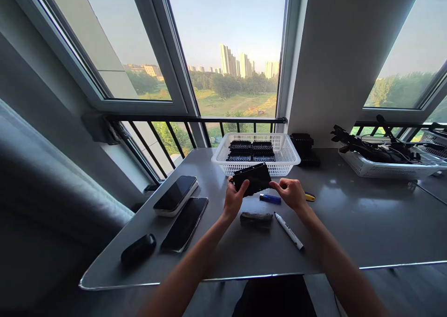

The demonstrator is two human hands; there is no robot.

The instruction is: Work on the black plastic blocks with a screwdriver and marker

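A flat black rectangular piece (256, 179) is held tilted above the table, just in front of a white basket. My left hand (234, 197) grips its left end, thumb across the near face. At its lower right corner, my right hand (290, 192) has curled fingers, with the thumb and a finger on the edge. Below the hands lie a blue object (270, 198), a dark grey block (256, 220) and a white marker (288, 231). A yellow and black tool (309, 197) is partly visible beyond my right hand.
The white basket (220, 160) holds several black ribbed pieces. More black pieces (303, 149) are stacked beside it. Another basket (391, 169) with cables stands right. Two phone-like devices (185, 225) (176, 193) and a black mouse-like object (138, 249) lie left on the grey table (349, 224).
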